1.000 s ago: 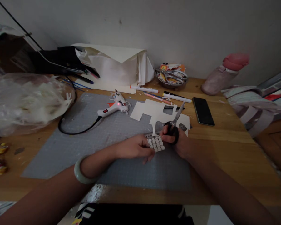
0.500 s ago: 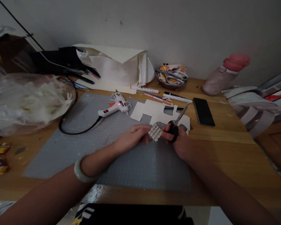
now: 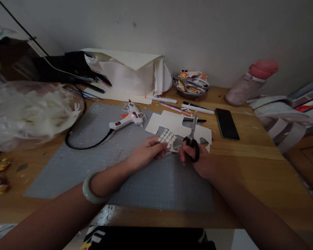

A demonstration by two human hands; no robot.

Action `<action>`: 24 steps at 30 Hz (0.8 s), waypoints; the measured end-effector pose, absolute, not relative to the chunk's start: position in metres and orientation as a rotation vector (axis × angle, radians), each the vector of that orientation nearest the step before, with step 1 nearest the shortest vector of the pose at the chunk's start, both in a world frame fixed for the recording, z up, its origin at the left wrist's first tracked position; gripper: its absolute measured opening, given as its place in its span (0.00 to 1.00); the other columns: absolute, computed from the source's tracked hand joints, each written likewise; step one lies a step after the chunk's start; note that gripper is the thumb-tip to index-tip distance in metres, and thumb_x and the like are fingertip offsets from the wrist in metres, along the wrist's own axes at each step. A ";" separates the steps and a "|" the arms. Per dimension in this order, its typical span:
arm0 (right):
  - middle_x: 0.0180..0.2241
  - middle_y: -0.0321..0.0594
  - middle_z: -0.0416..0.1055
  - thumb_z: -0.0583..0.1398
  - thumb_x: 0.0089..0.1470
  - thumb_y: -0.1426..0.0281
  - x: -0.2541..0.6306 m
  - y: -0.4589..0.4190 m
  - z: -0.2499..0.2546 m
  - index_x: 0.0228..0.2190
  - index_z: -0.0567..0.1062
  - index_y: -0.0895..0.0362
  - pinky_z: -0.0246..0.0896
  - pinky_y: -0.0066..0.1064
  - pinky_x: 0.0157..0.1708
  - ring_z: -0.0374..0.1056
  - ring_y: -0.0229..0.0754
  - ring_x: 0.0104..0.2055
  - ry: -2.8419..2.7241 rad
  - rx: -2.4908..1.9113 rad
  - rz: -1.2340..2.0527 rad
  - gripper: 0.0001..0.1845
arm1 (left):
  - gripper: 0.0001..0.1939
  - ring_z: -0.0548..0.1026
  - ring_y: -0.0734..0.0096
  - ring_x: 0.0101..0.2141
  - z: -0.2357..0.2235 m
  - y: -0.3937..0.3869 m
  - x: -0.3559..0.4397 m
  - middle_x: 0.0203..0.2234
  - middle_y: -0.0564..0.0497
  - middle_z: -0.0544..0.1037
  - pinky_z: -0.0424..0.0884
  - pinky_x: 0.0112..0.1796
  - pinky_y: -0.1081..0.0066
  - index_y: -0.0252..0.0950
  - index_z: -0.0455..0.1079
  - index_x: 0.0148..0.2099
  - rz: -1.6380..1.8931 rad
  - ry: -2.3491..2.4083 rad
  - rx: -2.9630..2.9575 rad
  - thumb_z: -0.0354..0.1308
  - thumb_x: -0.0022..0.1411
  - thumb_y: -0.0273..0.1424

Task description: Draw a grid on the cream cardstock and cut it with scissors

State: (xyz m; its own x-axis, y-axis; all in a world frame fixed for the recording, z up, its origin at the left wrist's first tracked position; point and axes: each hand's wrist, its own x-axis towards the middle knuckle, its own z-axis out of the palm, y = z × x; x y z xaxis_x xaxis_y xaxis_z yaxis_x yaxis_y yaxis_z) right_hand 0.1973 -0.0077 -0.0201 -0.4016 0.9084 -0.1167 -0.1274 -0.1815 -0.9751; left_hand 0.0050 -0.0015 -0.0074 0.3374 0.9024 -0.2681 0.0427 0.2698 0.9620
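Between the thumb and fingers of my left hand (image 3: 151,148) is a small white paper cutout (image 3: 167,138) with a dark-lined grid of rounded squares. My right hand (image 3: 199,158) is wrapped round the black handles of a pair of scissors (image 3: 194,130), whose blades point up and away from me. The right hand is apart from the cutout. Behind both hands lies white card (image 3: 172,119) with pieces cut out of it, and a black pen (image 3: 194,120) rests on it. A grey cutting mat (image 3: 114,180) is underneath.
A white glue gun (image 3: 129,118) with a lit red light lies left of the card, its cord looping left. At right are a phone (image 3: 226,124) and a pink bottle (image 3: 246,86). Markers (image 3: 197,108) and a bowl of scraps (image 3: 191,91) sit behind; a plastic bag (image 3: 28,114) stands left.
My right hand has let go of the cutout and drawn slightly away, with the scissors turned more upright. My left hand has shifted a little left with the cutout.
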 end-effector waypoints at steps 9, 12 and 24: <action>0.21 0.35 0.65 0.55 0.50 0.41 0.199 -0.016 -0.019 0.28 0.67 0.58 0.54 0.25 0.17 0.60 0.34 0.21 -1.444 -0.863 2.017 0.30 | 0.15 0.62 0.75 0.20 -0.007 -0.002 0.004 0.14 0.57 0.64 0.60 0.24 0.74 0.37 0.62 0.24 0.889 1.030 1.127 0.53 0.53 0.43; 0.19 0.34 0.64 0.54 0.48 0.39 0.198 -0.015 -0.013 0.26 0.67 0.58 0.53 0.25 0.16 0.57 0.32 0.19 -1.555 -0.941 2.012 0.32 | 0.15 0.62 0.75 0.19 -0.004 -0.002 0.004 0.14 0.57 0.64 0.60 0.23 0.74 0.37 0.61 0.24 0.869 1.042 1.153 0.52 0.54 0.42; 0.19 0.33 0.63 0.52 0.47 0.37 0.198 -0.015 -0.005 0.25 0.64 0.56 0.54 0.26 0.19 0.57 0.32 0.19 -1.692 -1.007 1.981 0.33 | 0.15 0.62 0.75 0.21 -0.006 -0.004 0.004 0.15 0.57 0.64 0.60 0.25 0.74 0.37 0.61 0.24 0.785 1.052 1.276 0.50 0.56 0.42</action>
